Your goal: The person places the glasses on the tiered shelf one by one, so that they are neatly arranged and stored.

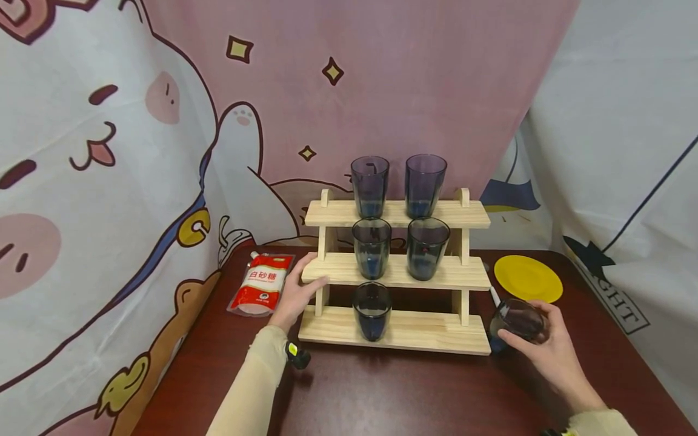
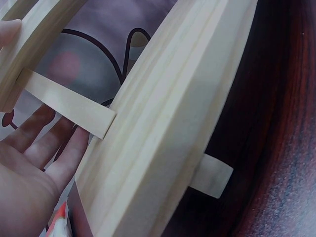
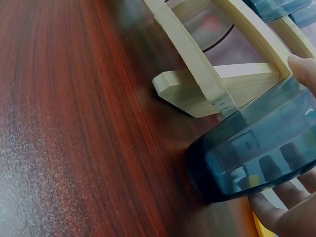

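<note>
A three-tier wooden rack point(image 1: 436, 330) stands on the table. My left hand point(image 1: 297, 298) holds the left end of its middle shelf; in the left wrist view the thumb lies on the shelf's edge, and the fingers point(image 2: 64, 153) are behind the side support. Beside the rack's lower right end, my right hand point(image 1: 551, 345) grips a dark tinted drinking glass point(image 3: 261, 143), its thumb and fingers on opposite sides. Two purplish glasses point(image 1: 425, 181) stand on the top shelf, two grey-blue ones point(image 1: 372, 248) on the middle, and one glass point(image 1: 372, 312) on the bottom shelf.
Left of the rack lies a red and white sugar bag point(image 1: 263, 281). A yellow plate point(image 1: 528, 278) lies at the back right, with a thin white stick point(image 1: 495, 297) partly hidden behind the held glass. Printed cloth point(image 1: 436, 79) hangs behind the dark red table point(image 1: 392, 387).
</note>
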Demonstrator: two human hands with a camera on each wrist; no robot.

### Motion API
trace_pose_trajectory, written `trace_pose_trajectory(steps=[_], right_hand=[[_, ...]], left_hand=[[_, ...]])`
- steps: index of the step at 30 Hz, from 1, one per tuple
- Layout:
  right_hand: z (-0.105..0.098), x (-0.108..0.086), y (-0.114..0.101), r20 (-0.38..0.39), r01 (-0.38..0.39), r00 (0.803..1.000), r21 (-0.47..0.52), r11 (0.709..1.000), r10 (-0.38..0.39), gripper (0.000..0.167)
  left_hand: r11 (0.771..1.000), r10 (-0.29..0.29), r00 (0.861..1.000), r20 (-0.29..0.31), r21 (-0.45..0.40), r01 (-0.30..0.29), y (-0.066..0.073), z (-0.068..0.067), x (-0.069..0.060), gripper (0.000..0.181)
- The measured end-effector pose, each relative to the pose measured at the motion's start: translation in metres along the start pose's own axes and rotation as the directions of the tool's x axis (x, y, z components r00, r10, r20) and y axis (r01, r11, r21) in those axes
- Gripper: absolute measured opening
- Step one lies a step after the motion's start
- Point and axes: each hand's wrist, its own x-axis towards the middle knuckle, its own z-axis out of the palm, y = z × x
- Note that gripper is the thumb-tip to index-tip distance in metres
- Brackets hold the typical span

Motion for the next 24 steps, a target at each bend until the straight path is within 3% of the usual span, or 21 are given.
trace_pose_trajectory(steps=[8,19,24], right_hand=[[-0.009,-0.001,-0.012,-0.032,-0.018,0.999,0.028,0.999,0.019,0.089],[-0.018,-0.002,-0.045,-0.044,0.130,0.991,0.083,0.988,-0.127,0.090],[-0.011,-0.003,-0.060,-0.014,0.178,0.984,0.201,0.963,-0.179,0.088]], left_hand=[[1.000,-0.001,1.000,0.006,-0.006,0.001,0.000,0.000,0.000,0.065],[1.000,0.000,1.000,0.006,0.003,0.000,0.001,0.000,0.000,0.064],[1.000,0.002,1.000,0.008,0.007,-0.002,0.000,-0.001,0.000,0.065]])
